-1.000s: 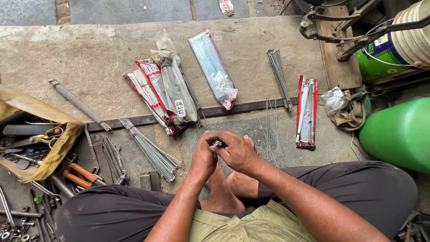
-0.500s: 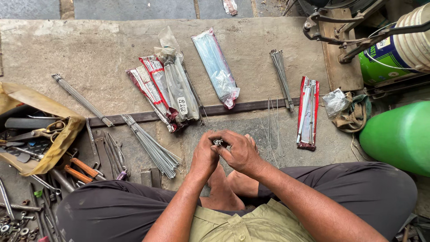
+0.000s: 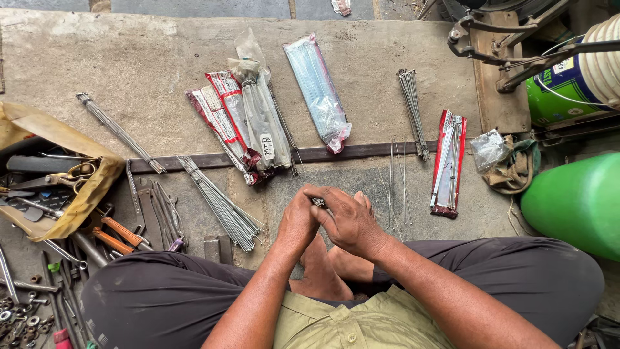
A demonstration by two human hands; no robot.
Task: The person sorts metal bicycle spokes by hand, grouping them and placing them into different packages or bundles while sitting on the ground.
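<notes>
two hands meet low in the middle of the view, above the person's bare feet and crossed legs. the left hand (image 3: pixel 298 216) and the right hand (image 3: pixel 347 220) press together around a small dark metal piece (image 3: pixel 318 202), which shows only as a sliver between the fingertips (too small to say what it is). each grip is closed narrow on that piece, the left from its side and the right curled over the top.

on the concrete floor (image 3: pixel 161 71) just ahead of the hands lies a long flat metal bar (image 3: pixel 194 161), running left to right. across it rest several bundles of thin spokes: a loose grey bundle (image 3: pixel 223 205) just left of the left hand, another slim bundle (image 3: pixel 119 132) farther left, and a third (image 3: pixel 412 110) to the right. a few single spokes (image 3: pixel 395 184) lie just beside the right hand. beyond the bar sit red-and-white spoke packets (image 3: pixel 223 123), a clear plastic packet (image 3: pixel 263 123) lying on them, a pale blue packet (image 3: pixel 318 90), and a red packet (image 3: pixel 447 161) to the right.

at the far left a yellow bag (image 3: pixel 77 194) holds tools, with orange-handled pliers (image 3: pixel 116 234) beside it. a green container (image 3: pixel 578 203) stands at the right edge.
</notes>
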